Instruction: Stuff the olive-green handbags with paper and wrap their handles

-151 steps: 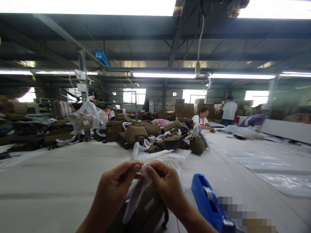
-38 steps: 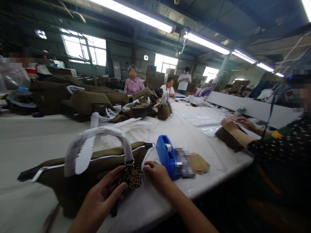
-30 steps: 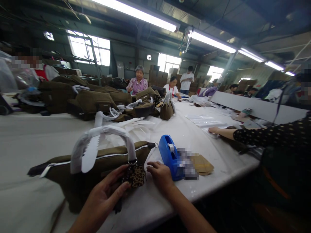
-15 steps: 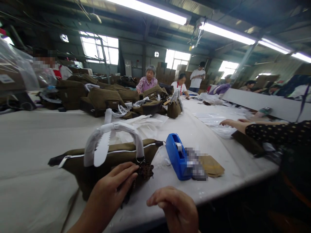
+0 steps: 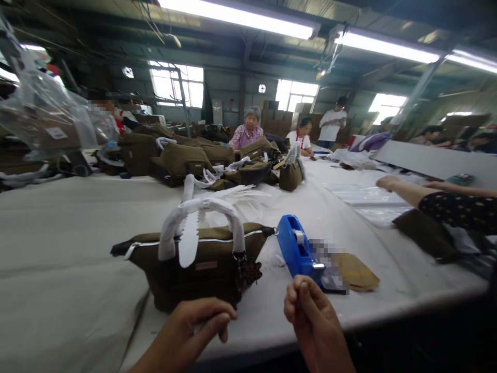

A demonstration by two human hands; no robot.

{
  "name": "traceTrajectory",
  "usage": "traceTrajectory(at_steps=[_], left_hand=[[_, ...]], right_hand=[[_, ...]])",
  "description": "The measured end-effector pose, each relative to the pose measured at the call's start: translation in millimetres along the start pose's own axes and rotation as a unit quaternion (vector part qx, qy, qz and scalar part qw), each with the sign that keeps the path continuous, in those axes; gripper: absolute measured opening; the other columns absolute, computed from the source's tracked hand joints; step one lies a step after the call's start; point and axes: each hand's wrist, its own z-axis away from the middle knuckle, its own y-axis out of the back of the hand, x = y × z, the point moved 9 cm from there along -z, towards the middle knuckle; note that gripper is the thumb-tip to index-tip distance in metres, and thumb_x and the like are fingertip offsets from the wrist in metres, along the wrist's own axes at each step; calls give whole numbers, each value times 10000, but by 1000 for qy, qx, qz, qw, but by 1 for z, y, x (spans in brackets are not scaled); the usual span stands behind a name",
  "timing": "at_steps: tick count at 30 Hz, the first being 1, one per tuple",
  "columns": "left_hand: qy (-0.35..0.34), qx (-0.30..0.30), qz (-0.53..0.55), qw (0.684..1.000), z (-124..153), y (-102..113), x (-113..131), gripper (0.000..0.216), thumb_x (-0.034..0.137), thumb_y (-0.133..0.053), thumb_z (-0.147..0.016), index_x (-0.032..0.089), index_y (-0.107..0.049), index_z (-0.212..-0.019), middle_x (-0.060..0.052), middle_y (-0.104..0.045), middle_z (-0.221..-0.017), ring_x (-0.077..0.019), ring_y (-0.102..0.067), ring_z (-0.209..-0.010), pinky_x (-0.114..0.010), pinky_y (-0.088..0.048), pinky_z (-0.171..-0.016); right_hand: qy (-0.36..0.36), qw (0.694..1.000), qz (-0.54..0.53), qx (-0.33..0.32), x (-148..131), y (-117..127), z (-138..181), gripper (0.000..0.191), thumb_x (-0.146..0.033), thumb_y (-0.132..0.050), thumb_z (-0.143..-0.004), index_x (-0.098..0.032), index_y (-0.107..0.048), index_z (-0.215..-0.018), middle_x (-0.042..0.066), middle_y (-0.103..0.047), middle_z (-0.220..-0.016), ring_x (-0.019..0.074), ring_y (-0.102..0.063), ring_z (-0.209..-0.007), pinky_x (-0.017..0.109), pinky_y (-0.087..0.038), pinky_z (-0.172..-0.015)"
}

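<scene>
An olive-green handbag [image 5: 176, 280] stands upright on the table, with a silver zip along its top and handles [image 5: 227, 210] wrapped in white material. A white notched strip [image 5: 189, 243] hangs over the handles. On the bag's right side dangles a dark brown charm [image 5: 249, 271]. My left hand [image 5: 202, 326] is just in front of the bag, fingers loosely bent, thumb apart, nothing visible in it. Near the front end of a blue tape dispenser [image 5: 295, 248], my right hand [image 5: 314, 316] has thumb and fingertips pinched together; whatever they hold is too small to make out.
Brown paper pieces [image 5: 355, 272] and a blurred-out packet [image 5: 330, 269] lie right of the dispenser. Behind the bag are white strips [image 5: 248, 199] and a pile of olive bags [image 5: 182, 160]. At right, a co-worker's arm [image 5: 407, 191] reaches over clear plastic [image 5: 361, 194].
My left hand has come away from the charm toward me. The right hand has moved up to the dispenser's front and its fingers have closed into a pinch. The view has swung left.
</scene>
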Motion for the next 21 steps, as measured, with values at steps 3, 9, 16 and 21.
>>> traceTrajectory(at_steps=[3,9,16,21], left_hand=[[49,20,-6,999,4,7,-14,301,418,-568,-962,184,-744,-891,-8,-700,-694,-115,-633,-568,-165,-483,-565],[-11,28,-72,997,-7,-6,9,254,361,-583,-962,191,-722,-834,9,-690,-695,-96,-614,-554,-157,-467,-577],[-81,74,-83,990,-16,0,29,176,331,-597,-979,248,-735,-909,42,-723,-753,-97,-680,-667,-139,-509,-664],[-149,258,-169,940,-13,32,35,180,261,-667,-926,292,-723,-1094,52,-782,-1048,-103,-744,-950,-119,-522,-901]], right_hand=[[135,957,249,68,-20,16,7,239,-437,-708,-906,-248,-713,-1053,44,-711,-892,96,-590,-561,204,-518,-540],[427,776,437,-158,-26,-64,45,341,-146,-646,-945,-266,-651,-1264,51,-761,-1118,162,-737,-1013,190,-566,-926],[337,846,385,-146,-29,-59,13,123,-166,-645,-950,-246,-738,-950,-33,-706,-733,91,-677,-630,132,-557,-640],[329,852,404,-52,-41,-33,-18,102,-226,-675,-944,-261,-766,-975,-16,-735,-869,88,-659,-652,154,-548,-651]])
